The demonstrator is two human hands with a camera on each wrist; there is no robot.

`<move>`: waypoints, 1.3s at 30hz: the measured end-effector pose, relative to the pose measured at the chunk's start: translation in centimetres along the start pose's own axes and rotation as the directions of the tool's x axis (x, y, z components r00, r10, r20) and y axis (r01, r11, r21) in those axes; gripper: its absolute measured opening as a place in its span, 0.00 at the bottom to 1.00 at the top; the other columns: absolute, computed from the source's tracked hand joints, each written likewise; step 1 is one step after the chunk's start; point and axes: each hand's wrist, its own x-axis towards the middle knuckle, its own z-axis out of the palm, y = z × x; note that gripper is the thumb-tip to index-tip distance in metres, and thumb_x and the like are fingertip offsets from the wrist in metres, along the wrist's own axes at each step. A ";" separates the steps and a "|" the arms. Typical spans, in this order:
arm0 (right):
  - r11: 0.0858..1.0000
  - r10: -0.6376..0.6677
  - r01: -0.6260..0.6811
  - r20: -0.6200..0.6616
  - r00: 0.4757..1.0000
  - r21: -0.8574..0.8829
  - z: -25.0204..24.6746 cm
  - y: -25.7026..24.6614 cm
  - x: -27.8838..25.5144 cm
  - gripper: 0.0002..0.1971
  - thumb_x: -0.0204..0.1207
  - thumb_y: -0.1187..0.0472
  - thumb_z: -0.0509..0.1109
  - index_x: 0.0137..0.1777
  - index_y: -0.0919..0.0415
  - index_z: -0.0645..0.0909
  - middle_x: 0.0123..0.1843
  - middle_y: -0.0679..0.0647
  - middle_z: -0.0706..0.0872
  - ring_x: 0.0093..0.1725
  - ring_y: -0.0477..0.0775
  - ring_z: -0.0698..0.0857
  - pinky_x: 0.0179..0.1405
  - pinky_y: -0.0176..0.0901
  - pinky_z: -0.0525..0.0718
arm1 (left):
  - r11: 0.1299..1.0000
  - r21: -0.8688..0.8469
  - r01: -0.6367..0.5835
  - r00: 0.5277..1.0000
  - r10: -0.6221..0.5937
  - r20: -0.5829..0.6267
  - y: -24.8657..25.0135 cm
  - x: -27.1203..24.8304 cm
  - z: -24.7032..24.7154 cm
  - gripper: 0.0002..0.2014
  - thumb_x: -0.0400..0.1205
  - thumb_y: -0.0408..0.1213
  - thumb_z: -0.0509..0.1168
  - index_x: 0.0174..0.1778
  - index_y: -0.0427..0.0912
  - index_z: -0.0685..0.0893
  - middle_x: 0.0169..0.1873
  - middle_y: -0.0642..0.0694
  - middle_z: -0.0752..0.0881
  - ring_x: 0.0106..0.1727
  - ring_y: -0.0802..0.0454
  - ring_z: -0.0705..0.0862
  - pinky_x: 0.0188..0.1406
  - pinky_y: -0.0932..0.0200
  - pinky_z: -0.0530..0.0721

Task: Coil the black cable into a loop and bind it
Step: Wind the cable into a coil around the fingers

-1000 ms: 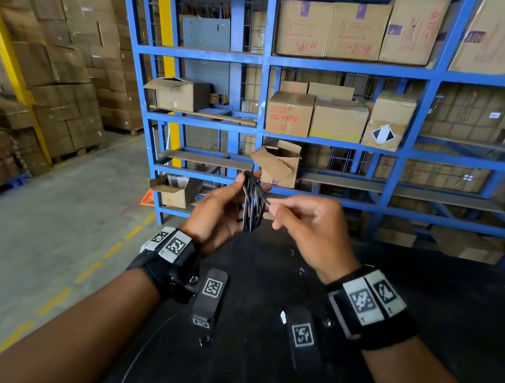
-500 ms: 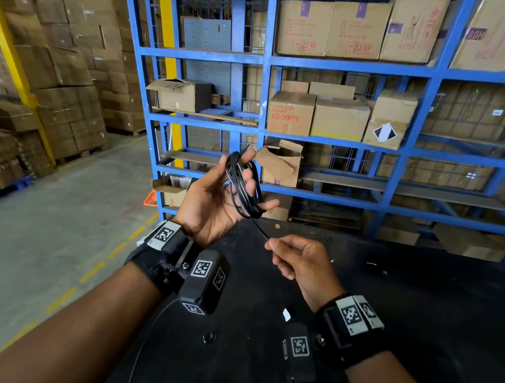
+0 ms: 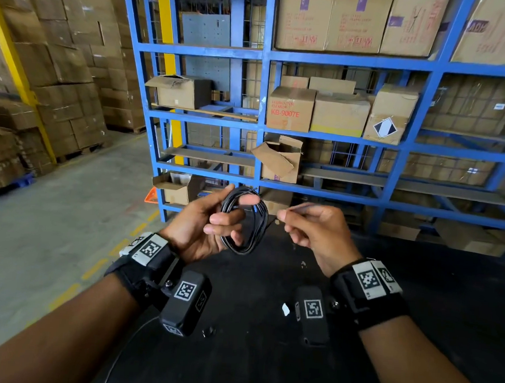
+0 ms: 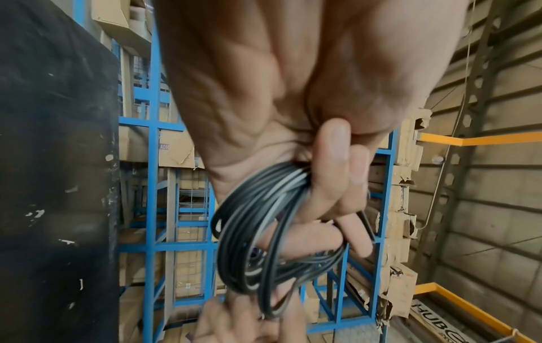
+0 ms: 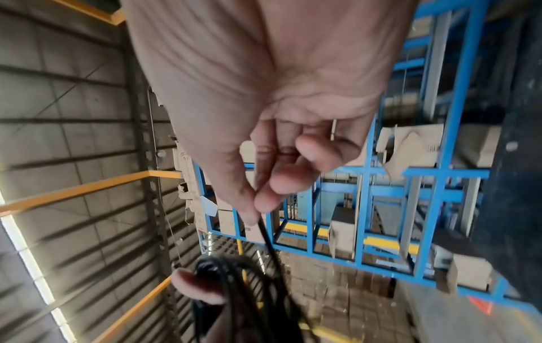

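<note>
The black cable (image 3: 253, 233) is wound into a small coil of several turns, held in the air above the black table (image 3: 263, 356). My left hand (image 3: 222, 219) grips the coil, thumb across its upper part and fingers curled round its side; the left wrist view shows the coil (image 4: 264, 243) hanging from those fingers. My right hand (image 3: 285, 216) is just right of the coil and pinches the cable's loose end between thumb and forefinger. In the right wrist view that free end (image 5: 268, 239) runs from the pinch down to the coil (image 5: 234, 290).
A blue steel rack (image 3: 261, 126) with cardboard boxes (image 3: 290, 108) stands right behind the table. Stacked cartons (image 3: 59, 73) and a concrete floor (image 3: 48, 237) with yellow dashes lie to the left. Small white specks (image 3: 285, 309) dot the table.
My left hand lowered and turned the coil so that its ring faces me. My right hand rose from the table level to coil height, still pinching the loose end.
</note>
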 end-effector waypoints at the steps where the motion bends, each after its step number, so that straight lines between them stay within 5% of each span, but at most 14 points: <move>1: 0.999 -0.010 0.010 -0.004 1.000 0.045 0.5 0.0 0.0 0.04 0.72 0.65 0.82 0.40 0.65 0.89 0.30 0.57 0.86 0.25 0.50 0.77 0.22 0.37 0.68 | 1.000 0.002 0.012 1.000 -0.012 0.009 -0.3 0.0 0.1 0.25 0.93 0.50 0.52 0.66 0.34 0.85 0.22 0.53 0.63 0.19 0.58 0.60 0.41 0.59 0.81; 7: 0.987 -0.123 0.131 -0.087 0.989 0.098 2.5 1.4 -0.1 0.03 0.74 0.65 0.81 0.44 0.59 0.89 0.46 0.66 0.94 0.40 0.60 0.87 0.38 0.52 0.85 | 0.989 0.148 0.014 0.996 -0.001 -0.087 -1.6 0.2 1.4 0.27 0.91 0.51 0.51 0.55 0.35 0.90 0.21 0.52 0.59 0.18 0.57 0.54 0.34 0.62 0.78; 10: 0.947 -0.321 0.315 -0.172 0.931 -0.061 2.7 2.0 0.1 0.06 0.74 0.66 0.81 0.50 0.64 0.93 0.44 0.65 0.94 0.37 0.54 0.88 0.33 0.43 0.82 | 0.982 0.186 -0.006 0.991 0.030 -0.129 -2.1 0.4 1.4 0.24 0.91 0.51 0.53 0.56 0.34 0.86 0.21 0.52 0.59 0.18 0.56 0.53 0.35 0.61 0.77; 12: 0.867 -0.480 0.449 -0.121 0.869 -0.216 2.6 2.2 0.1 0.09 0.75 0.67 0.79 0.54 0.64 0.92 0.45 0.61 0.93 0.40 0.53 0.91 0.37 0.44 0.87 | 0.981 0.195 -0.022 0.990 0.049 -0.135 -2.3 0.4 1.2 0.23 0.91 0.51 0.54 0.58 0.34 0.83 0.21 0.52 0.59 0.18 0.56 0.53 0.35 0.60 0.78; 15: 0.771 -0.559 0.527 0.017 0.829 -0.358 2.4 2.3 0.0 0.14 0.77 0.72 0.75 0.61 0.63 0.91 0.47 0.59 0.90 0.46 0.60 0.90 0.47 0.57 0.91 | 0.972 0.230 -0.038 0.987 0.072 -0.140 -2.6 0.5 1.1 0.23 0.91 0.51 0.54 0.59 0.33 0.83 0.22 0.52 0.59 0.19 0.57 0.54 0.36 0.60 0.78; 18: 0.737 -0.525 0.532 0.142 0.839 -0.417 1.7 2.4 0.2 0.17 0.79 0.73 0.68 0.63 0.62 0.90 0.51 0.57 0.88 0.53 0.58 0.89 0.53 0.62 0.89 | 0.960 0.277 -0.039 0.985 0.084 -0.152 -2.8 0.6 0.9 0.27 0.92 0.51 0.50 0.58 0.35 0.89 0.22 0.52 0.59 0.19 0.58 0.55 0.36 0.60 0.78; 23: 0.917 -0.322 0.360 0.210 0.923 -0.174 1.0 1.7 -0.8 0.21 0.76 0.66 0.62 0.64 0.67 0.89 0.65 0.56 0.90 0.70 0.55 0.86 0.72 0.57 0.83 | 0.969 0.245 -0.022 0.982 0.067 -0.178 -3.3 0.7 0.4 0.25 0.91 0.54 0.53 0.60 0.37 0.87 0.22 0.54 0.65 0.20 0.58 0.55 0.38 0.58 0.79; 28: 0.921 -0.321 0.363 0.253 0.913 -0.142 0.9 1.1 -2.0 0.18 0.79 0.60 0.72 0.66 0.67 0.88 0.59 0.55 0.93 0.53 0.50 0.92 0.57 0.44 0.88 | 0.943 0.333 0.005 0.983 0.056 -0.174 -2.6 1.0 1.3 0.38 0.89 0.66 0.45 0.45 0.37 0.88 0.20 0.53 0.62 0.20 0.55 0.54 0.40 0.53 0.74; 31: 0.920 -0.307 0.362 0.298 0.904 -0.150 0.5 0.9 -2.1 0.16 0.82 0.67 0.72 0.68 0.68 0.86 0.58 0.50 0.91 0.51 0.44 0.89 0.53 0.37 0.86 | 0.943 0.334 0.008 0.984 0.052 -0.171 -2.6 0.9 1.2 0.29 0.91 0.59 0.51 0.46 0.38 0.85 0.21 0.52 0.59 0.20 0.55 0.54 0.39 0.53 0.72; 34: 0.927 -0.290 0.349 0.328 0.899 -0.139 0.0 1.1 -2.1 0.17 0.81 0.66 0.73 0.70 0.67 0.85 0.54 0.46 0.91 0.49 0.48 0.89 0.56 0.44 0.87 | 0.946 0.323 -0.001 0.987 0.052 -0.150 -3.0 1.0 0.7 0.22 0.90 0.48 0.50 0.47 0.39 0.85 0.20 0.53 0.62 0.20 0.55 0.55 0.40 0.52 0.71; 39: 0.948 -0.277 0.308 0.258 0.925 -0.086 -0.2 2.1 -2.1 0.19 0.81 0.70 0.71 0.71 0.70 0.83 0.57 0.57 0.93 0.49 0.48 0.90 0.54 0.42 0.86 | 0.944 0.329 0.004 0.984 0.055 -0.170 -3.8 1.2 -0.2 0.20 0.92 0.44 0.50 0.48 0.39 0.84 0.20 0.55 0.67 0.20 0.57 0.58 0.42 0.52 0.73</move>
